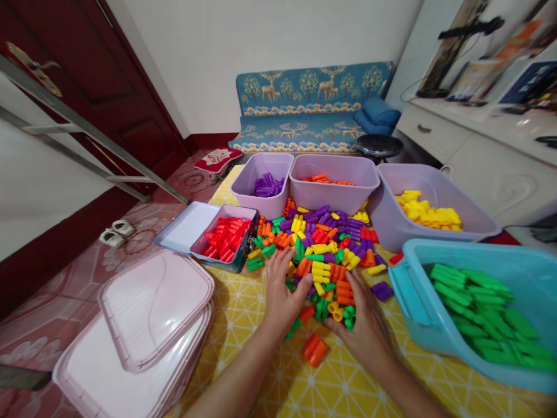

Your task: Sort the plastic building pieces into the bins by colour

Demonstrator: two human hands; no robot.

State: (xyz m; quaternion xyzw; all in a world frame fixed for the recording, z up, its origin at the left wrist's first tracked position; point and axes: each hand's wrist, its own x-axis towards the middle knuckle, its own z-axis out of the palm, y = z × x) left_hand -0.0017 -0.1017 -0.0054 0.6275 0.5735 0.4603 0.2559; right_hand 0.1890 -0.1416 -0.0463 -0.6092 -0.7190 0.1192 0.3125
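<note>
Lying nearest: a loose orange-red, ridged plastic piece (pixel 315 350), at 8 o'clock from the right hand (pixel 366 316), the closer one.
Its long axis is too blurred to tell; both hands are open, fingers curved around the multicoloured heap of plastic tubes (pixel 321 271), left hand (pixel 282 290) at its 8 o'clock, right at 4; a lilac plastic bin (pixel 333 196) stands at 12.

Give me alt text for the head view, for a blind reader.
A left hand and right hand frame the near side of a pile of multicolored pieces on a yellow tablecloth. Lilac bins of purple, orange and yellow pieces stand behind, a blue bin of green ones at right, a box of red ones and stacked lids at left.
</note>
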